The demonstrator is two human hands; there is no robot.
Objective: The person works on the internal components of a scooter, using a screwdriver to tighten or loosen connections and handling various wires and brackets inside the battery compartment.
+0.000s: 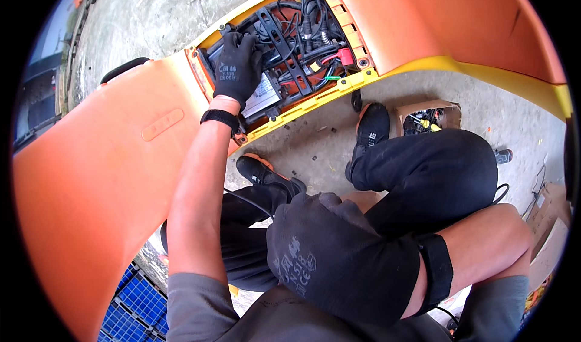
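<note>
My left hand [238, 69], in a black glove, reaches into the left end of an open compartment in an orange body. Its fingers are curled down beside a black slotted bracket [281, 45]; what they grip is hidden. A silver box [261, 97] lies just under the wrist. Close to my chest, my right hand [330, 245], also gloved, is closed with its back up. A thin black cable [249, 201] runs into the near side of that fist, and its other end is out of sight.
Black wires [308, 24] and a red connector [345, 56] fill the compartment's right side, framed by a yellow rim [296, 105]. A cardboard box [451, 117] of small parts stands beyond my knee. Blue crates [142, 296] are at lower left.
</note>
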